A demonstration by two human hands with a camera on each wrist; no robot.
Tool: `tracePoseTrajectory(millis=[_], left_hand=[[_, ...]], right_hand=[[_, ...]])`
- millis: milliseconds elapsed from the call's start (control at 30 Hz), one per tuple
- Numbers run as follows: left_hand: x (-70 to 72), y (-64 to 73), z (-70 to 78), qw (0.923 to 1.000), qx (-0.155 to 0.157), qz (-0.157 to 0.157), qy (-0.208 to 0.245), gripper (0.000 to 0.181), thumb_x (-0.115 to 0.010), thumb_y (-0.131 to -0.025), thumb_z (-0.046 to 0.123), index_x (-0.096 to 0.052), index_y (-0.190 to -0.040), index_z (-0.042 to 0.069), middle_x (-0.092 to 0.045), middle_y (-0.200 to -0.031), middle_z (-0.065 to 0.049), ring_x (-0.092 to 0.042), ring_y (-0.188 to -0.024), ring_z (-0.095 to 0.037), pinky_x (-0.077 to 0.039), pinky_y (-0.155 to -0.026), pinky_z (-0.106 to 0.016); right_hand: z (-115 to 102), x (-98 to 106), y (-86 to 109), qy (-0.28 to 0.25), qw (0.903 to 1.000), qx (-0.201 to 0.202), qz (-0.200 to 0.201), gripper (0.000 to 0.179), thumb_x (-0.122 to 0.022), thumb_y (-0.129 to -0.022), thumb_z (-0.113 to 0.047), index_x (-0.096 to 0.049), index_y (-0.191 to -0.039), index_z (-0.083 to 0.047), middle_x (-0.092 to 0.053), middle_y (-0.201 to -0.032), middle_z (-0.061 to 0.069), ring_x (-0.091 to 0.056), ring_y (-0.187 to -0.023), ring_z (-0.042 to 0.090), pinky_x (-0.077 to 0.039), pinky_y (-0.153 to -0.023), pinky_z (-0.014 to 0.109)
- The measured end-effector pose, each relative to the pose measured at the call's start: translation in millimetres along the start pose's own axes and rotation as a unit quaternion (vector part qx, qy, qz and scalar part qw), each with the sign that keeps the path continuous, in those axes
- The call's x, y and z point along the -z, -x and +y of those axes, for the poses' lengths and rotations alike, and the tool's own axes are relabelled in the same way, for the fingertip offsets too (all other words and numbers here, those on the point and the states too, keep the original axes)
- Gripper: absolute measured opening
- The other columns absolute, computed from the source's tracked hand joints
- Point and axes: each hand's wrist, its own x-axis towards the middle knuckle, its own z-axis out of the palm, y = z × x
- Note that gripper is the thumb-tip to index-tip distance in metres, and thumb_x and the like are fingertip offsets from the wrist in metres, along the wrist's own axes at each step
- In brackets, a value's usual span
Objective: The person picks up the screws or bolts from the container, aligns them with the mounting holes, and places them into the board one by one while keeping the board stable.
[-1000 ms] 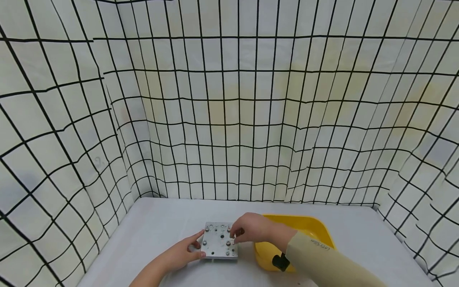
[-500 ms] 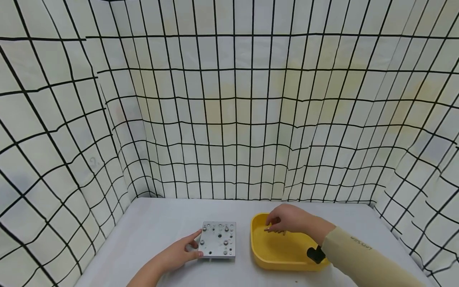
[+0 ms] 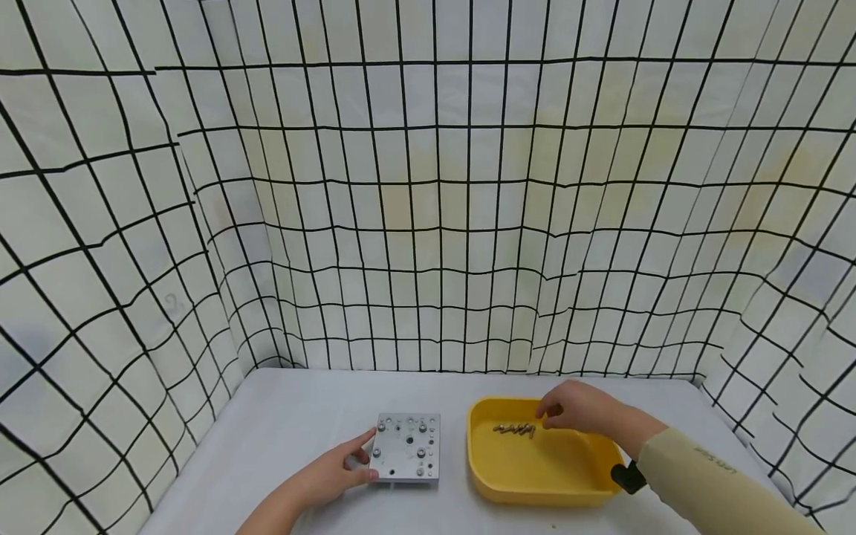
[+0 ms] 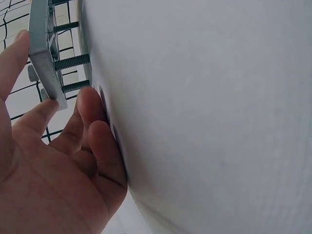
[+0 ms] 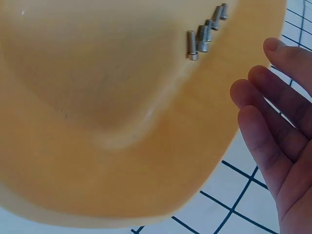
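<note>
Left hand [image 3: 341, 464] grips the metal plate [image 3: 401, 464] along its left side, on the surface [image 3: 301, 409] (for steadying, I'd judge), while the right hand [image 3: 582, 405], empty and loosely bent, hangs over the yellow tray [image 3: 528, 468], where bolts [image 3: 515, 429] lie toward the far left.

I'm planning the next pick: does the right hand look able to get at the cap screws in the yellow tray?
Probably yes: the right hand looks empty and hovers close beside the cap screws, nothing visible lies between them, and the yellow tray is open on top.
</note>
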Motion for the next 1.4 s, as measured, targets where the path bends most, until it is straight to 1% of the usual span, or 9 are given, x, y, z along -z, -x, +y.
tracePoseTrajectory(millis=[200, 333, 500, 567, 733, 900, 1233, 1333, 1400], left_hand=[[0.8, 0.6, -2.2, 0.9999, -0.007, -0.008, 0.003, 0.087, -0.076, -0.084, 0.044, -0.037, -0.154, 0.012, -0.060, -0.114, -0.004, -0.055, -0.084, -0.018, -0.049, -0.069, -0.036], [0.8, -0.4, -2.8, 0.9998, -0.010, -0.013, 0.010, 0.087, -0.076, -0.083, 0.045, -0.036, -0.154, 0.012, -0.060, -0.113, -0.004, -0.056, -0.084, -0.018, -0.050, -0.069, -0.036], [1.5, -1.4, -3.5, 0.9998, -0.009, -0.011, 0.013, 0.088, -0.077, -0.083, 0.046, -0.037, -0.154, 0.013, -0.060, -0.114, -0.004, -0.055, -0.085, -0.018, -0.049, -0.070, -0.036], [1.6, -1.2, -3.3, 0.9998, -0.011, -0.011, 0.014, 0.088, -0.077, -0.082, 0.046, -0.037, -0.154, 0.012, -0.060, -0.114, -0.004, -0.055, -0.085, -0.018, -0.049, -0.070, -0.036], [1.1, 0.2, -1.3, 0.9996, -0.021, -0.012, 0.016, 0.087, -0.077, -0.084, 0.044, -0.037, -0.153, 0.011, -0.060, -0.113, -0.003, -0.055, -0.084, -0.018, -0.049, -0.069, -0.035], [1.2, 1.7, -0.4, 0.9997, -0.018, -0.009, 0.014, 0.086, -0.077, -0.084, 0.042, -0.038, -0.153, 0.010, -0.060, -0.112, -0.004, -0.055, -0.083, -0.018, -0.049, -0.068, -0.035], [1.9, 4.3, 1.7, 0.9996, -0.024, -0.010, 0.014, 0.084, -0.077, -0.085, 0.041, -0.038, -0.153, 0.010, -0.060, -0.111, -0.004, -0.053, -0.081, -0.019, -0.047, -0.067, -0.035], [1.5, 3.4, 1.5, 0.9996, -0.023, -0.010, 0.013, 0.084, -0.077, -0.085, 0.041, -0.038, -0.153, 0.010, -0.060, -0.112, -0.004, -0.054, -0.081, -0.018, -0.047, -0.067, -0.035], [1.0, 2.8, 0.6, 0.9997, -0.019, -0.012, 0.014, 0.084, -0.077, -0.085, 0.041, -0.038, -0.153, 0.010, -0.060, -0.112, -0.004, -0.054, -0.082, -0.018, -0.048, -0.067, -0.035]], right_hand=[[5, -9, -11.0, 0.053, 0.9980, 0.030, -0.014, 0.012, -0.078, -0.087, -0.020, -0.078, -0.098, -0.020, -0.057, -0.076, -0.018, -0.051, -0.071, 0.007, -0.045, -0.068, 0.028], [5, -12, -16.3, 0.092, 0.9944, 0.048, -0.020, 0.011, -0.079, -0.085, -0.022, -0.078, -0.096, -0.020, -0.056, -0.076, -0.019, -0.049, -0.069, 0.006, -0.045, -0.068, 0.028], [1, -11, -20.0, 0.131, 0.9885, 0.072, -0.018, 0.010, -0.080, -0.084, -0.021, -0.077, -0.093, -0.018, -0.058, -0.076, -0.015, -0.047, -0.069, 0.005, -0.046, -0.068, 0.028], [0, -12, -20.7, 0.136, 0.9881, 0.069, -0.018, 0.009, -0.080, -0.084, -0.020, -0.077, -0.092, -0.017, -0.059, -0.078, -0.014, -0.048, -0.070, 0.005, -0.047, -0.070, 0.029], [1, -17, -22.5, 0.145, 0.9881, 0.045, -0.024, 0.009, -0.079, -0.084, -0.019, -0.078, -0.093, -0.017, -0.063, -0.082, -0.011, -0.050, -0.073, 0.007, -0.050, -0.076, 0.033], [2, -23, -24.5, 0.145, 0.9885, 0.036, -0.023, 0.008, -0.080, -0.083, -0.016, -0.077, -0.090, -0.018, -0.063, -0.083, -0.011, -0.051, -0.075, 0.009, -0.050, -0.080, 0.035], [5, -28, -28.9, 0.158, 0.9861, 0.042, -0.026, 0.008, -0.082, -0.081, -0.017, -0.075, -0.084, -0.019, -0.060, -0.078, -0.012, -0.048, -0.072, 0.009, -0.049, -0.078, 0.034], [4, -29, -29.6, 0.157, 0.9865, 0.036, -0.030, 0.007, -0.081, -0.083, -0.018, -0.074, -0.082, -0.019, -0.058, -0.077, -0.012, -0.047, -0.071, 0.010, -0.048, -0.077, 0.033], [3, -31, -29.2, 0.150, 0.9878, 0.024, -0.036, 0.009, -0.079, -0.084, -0.017, -0.072, -0.080, -0.019, -0.056, -0.075, -0.011, -0.046, -0.070, 0.011, -0.047, -0.075, 0.033]])
